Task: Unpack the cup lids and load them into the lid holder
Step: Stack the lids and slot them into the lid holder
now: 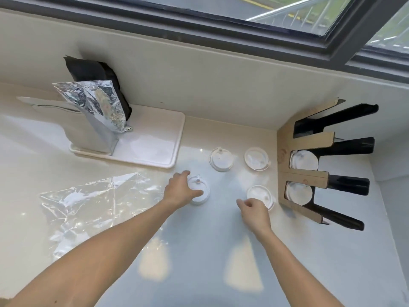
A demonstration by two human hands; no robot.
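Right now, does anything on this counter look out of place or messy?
Mostly the empty clear wrapper, lying crumpled on the counter left of the lids. The four loose lids sit scattered, some flipped over. Nothing looks spilled or broken.

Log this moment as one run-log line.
left hand: grasping lid stack | right hand: at near lid stack | two stacks loose behind | lid holder: two slots loaded | wrapper: discarded left
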